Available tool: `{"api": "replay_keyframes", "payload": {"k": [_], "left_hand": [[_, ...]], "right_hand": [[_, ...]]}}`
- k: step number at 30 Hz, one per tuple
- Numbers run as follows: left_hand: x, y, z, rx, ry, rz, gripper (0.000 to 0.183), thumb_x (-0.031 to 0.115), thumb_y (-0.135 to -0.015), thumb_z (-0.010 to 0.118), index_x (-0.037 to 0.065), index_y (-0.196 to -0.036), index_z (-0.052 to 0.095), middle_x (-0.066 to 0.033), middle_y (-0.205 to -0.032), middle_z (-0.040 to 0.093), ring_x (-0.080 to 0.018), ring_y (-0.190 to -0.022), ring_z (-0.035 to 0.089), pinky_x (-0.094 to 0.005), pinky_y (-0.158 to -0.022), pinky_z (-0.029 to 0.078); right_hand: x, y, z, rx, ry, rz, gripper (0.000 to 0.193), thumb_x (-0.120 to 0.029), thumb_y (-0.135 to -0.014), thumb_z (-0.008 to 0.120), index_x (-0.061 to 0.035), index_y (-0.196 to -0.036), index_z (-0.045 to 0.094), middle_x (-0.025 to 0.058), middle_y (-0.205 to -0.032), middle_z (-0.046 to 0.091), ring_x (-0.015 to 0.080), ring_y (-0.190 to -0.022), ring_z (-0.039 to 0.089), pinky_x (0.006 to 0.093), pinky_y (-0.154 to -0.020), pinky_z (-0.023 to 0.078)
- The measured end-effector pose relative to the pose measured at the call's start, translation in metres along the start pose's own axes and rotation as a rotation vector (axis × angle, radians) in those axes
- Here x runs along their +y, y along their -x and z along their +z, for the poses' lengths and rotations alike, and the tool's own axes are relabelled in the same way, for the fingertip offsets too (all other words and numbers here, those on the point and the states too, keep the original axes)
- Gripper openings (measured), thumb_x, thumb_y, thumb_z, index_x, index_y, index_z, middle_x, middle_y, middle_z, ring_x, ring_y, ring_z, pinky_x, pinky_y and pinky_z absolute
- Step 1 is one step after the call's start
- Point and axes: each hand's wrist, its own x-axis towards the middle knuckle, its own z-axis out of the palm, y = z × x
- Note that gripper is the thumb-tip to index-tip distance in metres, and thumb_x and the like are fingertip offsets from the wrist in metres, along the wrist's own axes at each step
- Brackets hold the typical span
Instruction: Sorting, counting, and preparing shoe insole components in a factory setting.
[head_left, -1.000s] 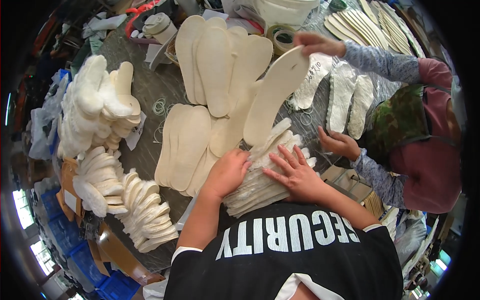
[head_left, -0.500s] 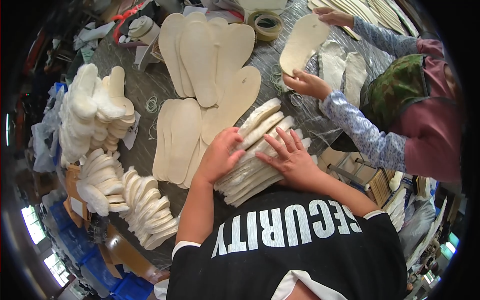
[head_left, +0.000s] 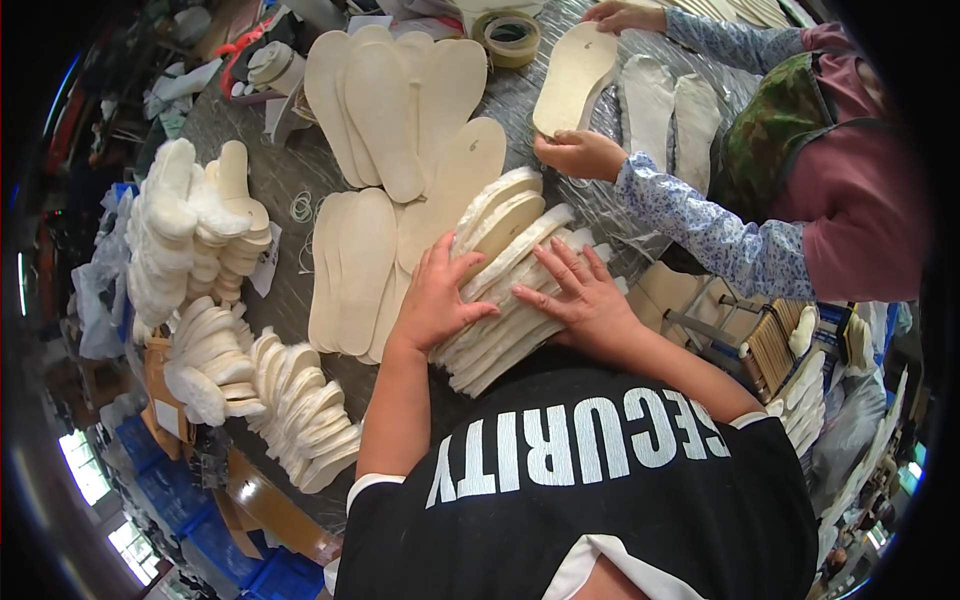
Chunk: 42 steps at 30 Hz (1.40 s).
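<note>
Centrally in the frame, a bundle of fleecy insoles [head_left: 522, 243] leans in a slanted row, cream soles and white pile alternating, between the person's two bare hands. At its left end, the left hand [head_left: 437, 292] curves against the edges, its fingers loosely parted and pointing up the frame, the thumb held well away from them and lying on the near side of the bundle. Across from it, the right hand [head_left: 585, 298] lies over the right end with its fingers fanned wide apart and flat on the fleece edges; how firmly either one presses, I cannot tell. Just beyond the bundle, a flat cream insole [head_left: 470, 165] with a small dark mark lies beside an overlapping lower group [head_left: 352, 270] and below an upper group [head_left: 395, 125], all on the dark plastic-covered table [head_left: 288, 165]. Left of centre sit a heap of fluffy white insoles [head_left: 168, 235] and, lower down, a curved row of fleecy insoles [head_left: 303, 410]. At upper right, a co-worker's floral sleeves [head_left: 700, 220] reach in, and a pale insole [head_left: 574, 78] is held at both ends near a roll of tape [head_left: 507, 38].
</note>
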Motion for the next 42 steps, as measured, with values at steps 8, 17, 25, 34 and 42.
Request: {"api": "replay_keyframes", "payload": {"k": [8, 17, 25, 34, 42], "left_hand": [[-0.011, 0.001, 0.017, 0.165, 0.042, 0.050, 0.036, 0.015, -0.067, 0.073, 0.013, -0.100, 0.060, -0.0205, -0.136, 0.034, -0.0380, -0.122, 0.036, -0.0424, -0.101, 0.031], [0.019, 0.015, 0.016, 0.009, -0.196, 0.059, 0.052, 0.033, -0.058, 0.079, 0.016, -0.104, 0.059, -0.0170, -0.145, 0.019, -0.0360, -0.126, 0.028, -0.0445, -0.103, 0.025], [0.034, 0.019, 0.026, 0.026, -0.294, 0.048, 0.074, 0.045, -0.051, 0.081, 0.012, -0.111, 0.052, -0.0193, -0.146, 0.015, -0.0386, -0.125, 0.026, -0.0482, -0.102, 0.024], [0.033, 0.029, 0.046, 0.055, -0.304, 0.120, 0.075, 0.052, -0.051, 0.077, 0.013, -0.108, 0.048, -0.0184, -0.146, 0.014, -0.0387, -0.120, 0.030, -0.0503, -0.100, 0.025], [0.025, 0.035, 0.057, 0.108, -0.355, 0.115, 0.077, 0.055, -0.050, 0.076, 0.014, -0.107, 0.045, -0.0192, -0.146, 0.013, -0.0402, -0.119, 0.030, -0.0500, -0.098, 0.026]], "right_hand": [[-0.002, 0.006, 0.006, 0.076, 0.027, 0.007, 0.084, -0.033, -0.060, 0.076, -0.0352, -0.135, 0.037, 0.0121, -0.145, 0.021, 0.0325, -0.136, 0.017, 0.0532, -0.107, 0.016], [0.001, 0.013, 0.014, 0.091, 0.050, 0.038, 0.085, -0.036, -0.059, 0.076, -0.0361, -0.135, 0.037, 0.0104, -0.146, 0.022, 0.0312, -0.136, 0.017, 0.0527, -0.108, 0.014], [0.004, 0.017, 0.022, 0.087, 0.078, 0.045, 0.092, -0.036, -0.056, 0.078, -0.0299, -0.137, 0.035, 0.0099, -0.147, 0.021, 0.0322, -0.136, 0.017, 0.0526, -0.107, 0.014], [0.003, 0.017, 0.033, 0.244, 0.085, 0.049, 0.080, -0.032, -0.063, 0.070, -0.0249, -0.136, 0.038, 0.0118, -0.144, 0.027, 0.0341, -0.134, 0.021, 0.0539, -0.105, 0.017], [0.004, 0.019, 0.031, 0.208, 0.090, 0.116, 0.087, -0.038, -0.059, 0.074, -0.0273, -0.137, 0.036, 0.0118, -0.144, 0.026, 0.0338, -0.134, 0.021, 0.0536, -0.106, 0.015]]}}
